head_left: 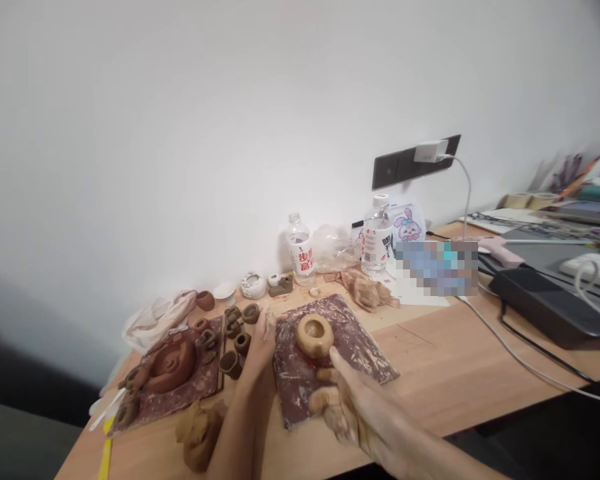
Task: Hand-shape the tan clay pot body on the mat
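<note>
A small hollow clay pot (315,335) sits on a clay-smeared board (360,347) in the middle of the wooden table (455,373). My left hand (263,340) rests at the board's left edge with its fingers stretched out, apart from the pot. My right hand (347,400), coated in clay, lies on the board just in front of the pot. Its thumb points toward the pot and its fingers are curled; I cannot see anything in them.
A second board (180,393) on the left carries a spiral clay piece (171,365) and several small clay cups. A clay lump (200,433) lies at the near edge. Two water bottles (300,250), a rag and a laptop with cables (545,303) stand behind and to the right.
</note>
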The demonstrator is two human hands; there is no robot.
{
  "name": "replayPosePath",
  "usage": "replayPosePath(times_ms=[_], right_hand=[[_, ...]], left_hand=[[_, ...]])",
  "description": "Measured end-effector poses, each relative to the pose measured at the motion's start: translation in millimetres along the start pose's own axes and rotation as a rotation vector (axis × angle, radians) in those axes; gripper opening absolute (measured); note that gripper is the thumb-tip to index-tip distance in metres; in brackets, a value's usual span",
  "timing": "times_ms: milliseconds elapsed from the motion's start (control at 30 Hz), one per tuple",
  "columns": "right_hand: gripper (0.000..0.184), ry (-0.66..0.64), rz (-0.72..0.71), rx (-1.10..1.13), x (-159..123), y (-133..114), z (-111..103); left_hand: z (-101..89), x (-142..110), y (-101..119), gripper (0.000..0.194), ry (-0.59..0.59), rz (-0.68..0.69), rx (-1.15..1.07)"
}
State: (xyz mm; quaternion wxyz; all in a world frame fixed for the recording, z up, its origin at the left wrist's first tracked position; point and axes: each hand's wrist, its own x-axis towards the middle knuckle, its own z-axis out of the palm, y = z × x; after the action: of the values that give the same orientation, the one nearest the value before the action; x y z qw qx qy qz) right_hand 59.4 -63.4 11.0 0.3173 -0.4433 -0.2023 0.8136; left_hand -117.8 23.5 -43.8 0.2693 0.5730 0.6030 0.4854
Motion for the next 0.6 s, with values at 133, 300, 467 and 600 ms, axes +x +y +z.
replayPosePath(times_ms=[133, 300, 467, 600], right_hand=[[0.069, -0.128, -0.519, -0.599, -2.2, 13.2, -37.2], [0.08, 0.194, -1.181, -1.339, 19.7, 17.3, -101.1], [0.089, 0.4, -1.294, -1.603, 34.4, 14.9, -115.4], [0.092, 0.446, -1.318, -1.626, 37.5, 13.9, -115.3]], left_hand=[[-7.3, 6.3, 4.4, 0.046, -0.021, 0.008, 0.063], [-6.5, 5.3, 12.8, 0.045, 0.003, 0.044, 0.117], [-0.7, -0.3, 16.4, 0.036, -0.033, 0.078, 0.123], [1.2, -1.3, 15.1, 0.045, -0.054, 0.071, 0.113]])
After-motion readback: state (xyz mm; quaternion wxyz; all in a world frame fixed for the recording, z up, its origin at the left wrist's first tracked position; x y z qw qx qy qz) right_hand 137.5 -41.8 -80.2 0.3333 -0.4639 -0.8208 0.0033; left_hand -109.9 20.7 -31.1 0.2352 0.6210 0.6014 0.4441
